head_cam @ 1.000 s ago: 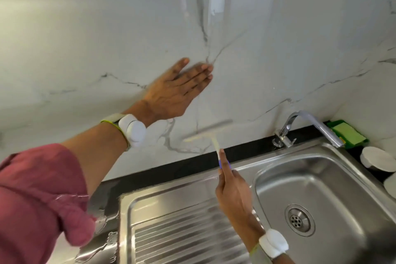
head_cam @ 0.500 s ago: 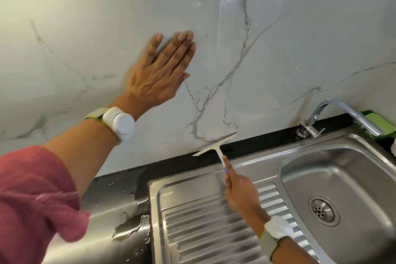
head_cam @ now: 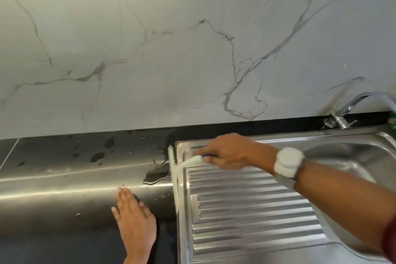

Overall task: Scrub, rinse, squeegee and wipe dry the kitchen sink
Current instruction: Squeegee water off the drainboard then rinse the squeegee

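The right hand (head_cam: 227, 152) is reaching across the ribbed drainboard (head_cam: 252, 206) of the steel sink (head_cam: 353, 156), its grip curled around the handle of a white squeegee (head_cam: 174, 176). The squeegee blade is standing along the sink's left rim, running near to far, blurred. The left hand (head_cam: 136, 218) is lying flat on the dark table (head_cam: 64, 178) just left of the sink, fingers straight, grip holding nothing. Water pools are sitting on the table beside the blade. A white wristband (head_cam: 288, 162) is showing on the right wrist. The tap (head_cam: 347, 111) is standing at the far right, against the marble wall (head_cam: 171, 49).
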`<state>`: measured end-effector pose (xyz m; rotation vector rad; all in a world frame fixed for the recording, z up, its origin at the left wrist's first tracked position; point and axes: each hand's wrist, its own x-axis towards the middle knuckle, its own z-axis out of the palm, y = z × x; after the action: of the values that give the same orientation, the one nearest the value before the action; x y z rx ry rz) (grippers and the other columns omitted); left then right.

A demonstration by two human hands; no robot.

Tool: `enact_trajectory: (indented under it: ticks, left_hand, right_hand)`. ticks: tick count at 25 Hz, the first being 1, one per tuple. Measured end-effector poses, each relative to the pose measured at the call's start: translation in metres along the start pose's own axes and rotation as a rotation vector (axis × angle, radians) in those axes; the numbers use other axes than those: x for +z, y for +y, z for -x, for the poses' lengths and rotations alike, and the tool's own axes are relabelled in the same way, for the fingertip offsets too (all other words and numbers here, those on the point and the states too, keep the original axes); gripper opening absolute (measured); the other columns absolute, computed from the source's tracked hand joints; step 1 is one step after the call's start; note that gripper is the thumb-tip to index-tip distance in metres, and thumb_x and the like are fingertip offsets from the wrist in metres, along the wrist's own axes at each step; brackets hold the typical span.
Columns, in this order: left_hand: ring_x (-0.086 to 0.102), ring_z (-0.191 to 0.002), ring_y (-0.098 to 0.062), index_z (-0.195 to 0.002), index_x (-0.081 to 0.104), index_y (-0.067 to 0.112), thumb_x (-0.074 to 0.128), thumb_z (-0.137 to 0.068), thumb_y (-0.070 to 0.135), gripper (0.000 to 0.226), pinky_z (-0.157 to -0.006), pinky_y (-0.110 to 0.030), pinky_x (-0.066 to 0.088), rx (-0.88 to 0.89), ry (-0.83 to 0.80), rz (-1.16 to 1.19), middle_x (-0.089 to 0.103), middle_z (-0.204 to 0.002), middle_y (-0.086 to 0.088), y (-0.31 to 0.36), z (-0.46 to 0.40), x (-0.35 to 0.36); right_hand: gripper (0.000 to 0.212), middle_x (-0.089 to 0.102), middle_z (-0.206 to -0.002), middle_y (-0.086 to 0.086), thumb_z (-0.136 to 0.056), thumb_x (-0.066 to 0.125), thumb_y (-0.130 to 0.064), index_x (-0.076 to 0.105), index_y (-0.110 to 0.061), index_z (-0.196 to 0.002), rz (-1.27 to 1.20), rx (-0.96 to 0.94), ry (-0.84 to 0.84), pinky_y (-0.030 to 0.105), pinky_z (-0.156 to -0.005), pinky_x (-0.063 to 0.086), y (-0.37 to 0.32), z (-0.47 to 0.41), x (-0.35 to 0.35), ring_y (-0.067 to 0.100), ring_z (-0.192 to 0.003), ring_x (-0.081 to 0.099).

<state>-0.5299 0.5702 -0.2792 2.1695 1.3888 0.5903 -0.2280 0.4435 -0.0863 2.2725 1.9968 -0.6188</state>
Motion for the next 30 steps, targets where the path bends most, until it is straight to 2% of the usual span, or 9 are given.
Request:
enact_trajectory:
  ticks: [3, 5, 9, 12, 19, 21, 24, 27, 30]
  left_hand:
    - [0.009, -0.16, -0.027, -0.163, 0.014, 0.004, 0.036, -0.089, 0.007, 0.077, -0.13, -0.042, 0.009, -0.35, 0.196, 0.294, 0.013, -0.171, -0.016, -0.001, -0.017, -0.022]
    - [0.01, -0.159, -0.022, -0.163, 0.016, 0.005, 0.033, -0.082, 0.013, 0.083, -0.13, -0.036, 0.01, -0.401, 0.27, 0.345, 0.016, -0.171, -0.014, -0.004, -0.021, -0.028]
    - [0.008, -0.16, -0.019, -0.163, 0.015, 0.005, 0.032, -0.084, 0.016, 0.082, -0.13, -0.04, 0.011, -0.296, 0.156, 0.272, 0.014, -0.172, -0.01, 0.003, -0.018, -0.017]
    - [0.008, -0.16, -0.027, -0.162, 0.012, 0.0, 0.031, -0.085, 0.019, 0.082, -0.13, -0.047, 0.01, -0.196, 0.03, 0.038, 0.012, -0.171, -0.015, -0.004, -0.023, -0.014]
    - [0.004, -0.16, -0.029, -0.161, 0.016, -0.003, 0.03, -0.095, 0.028, 0.074, -0.128, -0.05, 0.003, 0.172, -0.161, -0.24, 0.012, -0.17, -0.018, 0.032, -0.034, 0.016]
    - [0.006, -0.16, -0.03, -0.16, 0.02, -0.003, 0.023, -0.096, 0.035, 0.075, -0.128, -0.055, 0.007, 0.26, -0.197, -0.229, 0.015, -0.17, -0.019, 0.045, -0.042, 0.03]
    - [0.006, -0.16, -0.029, -0.16, 0.023, -0.002, 0.015, -0.102, 0.043, 0.074, -0.128, -0.056, 0.01, 0.33, -0.251, -0.262, 0.016, -0.17, -0.017, 0.057, -0.052, 0.046]
    - [-0.001, -0.16, -0.024, -0.162, 0.016, 0.003, 0.003, -0.105, 0.053, 0.077, -0.129, -0.053, 0.007, 0.379, -0.298, -0.357, 0.009, -0.172, -0.012, 0.056, -0.052, 0.055]
    - [-0.003, -0.16, -0.022, -0.163, 0.013, 0.005, 0.0, -0.105, 0.055, 0.078, -0.129, -0.051, 0.003, 0.385, -0.295, -0.39, 0.008, -0.172, -0.011, 0.055, -0.053, 0.055]
  right_hand:
    - [0.049, 0.059, -0.092, -0.003, -0.11, 0.036, -0.043, 0.032, -0.045, -0.158, 0.222, -0.345, -0.061, 0.03, -0.059, 0.041, -0.051, -0.062, 0.042, 0.013, -0.079, 0.057]
    - [0.053, 0.055, -0.088, -0.003, -0.109, 0.04, -0.036, 0.028, -0.044, -0.16, 0.225, -0.356, -0.115, 0.028, -0.054, 0.035, -0.065, -0.08, 0.073, 0.014, -0.072, 0.054]
    - [0.052, 0.065, -0.107, 0.004, -0.108, 0.037, -0.041, 0.026, -0.052, -0.157, 0.016, 0.024, 0.033, 0.032, -0.068, 0.042, 0.011, -0.078, 0.073, 0.022, -0.087, 0.06]
    - [0.048, 0.061, -0.098, -0.002, -0.109, 0.031, -0.048, 0.021, -0.06, -0.155, -0.008, 0.305, 0.023, 0.038, -0.071, 0.047, 0.079, -0.034, 0.054, 0.021, -0.084, 0.058]
    - [0.054, 0.075, -0.104, 0.016, -0.108, 0.031, -0.042, 0.028, -0.037, -0.161, -0.117, 0.857, 0.098, 0.045, -0.082, 0.054, 0.17, 0.133, 0.085, 0.039, -0.089, 0.069]
    - [0.062, 0.073, -0.104, 0.018, -0.106, 0.038, -0.029, 0.019, -0.031, -0.165, -0.085, 0.859, 0.101, 0.048, -0.077, 0.055, 0.159, 0.138, 0.074, 0.04, -0.088, 0.069]
    - [0.071, 0.064, -0.096, 0.01, -0.104, 0.038, -0.027, 0.002, -0.053, -0.159, -0.058, 0.762, 0.135, 0.042, -0.069, 0.048, 0.105, 0.106, 0.068, 0.035, -0.085, 0.066]
    - [0.063, 0.052, -0.092, 0.001, -0.109, 0.036, -0.033, 0.007, -0.06, -0.157, -0.067, 0.647, 0.164, 0.04, -0.071, 0.043, 0.058, 0.057, 0.069, 0.03, -0.086, 0.062]
    - [0.066, 0.044, -0.077, -0.006, -0.106, 0.04, -0.027, 0.012, -0.056, -0.158, -0.119, 0.646, 0.159, 0.037, -0.068, 0.043, 0.068, 0.05, 0.087, 0.024, -0.075, 0.055]
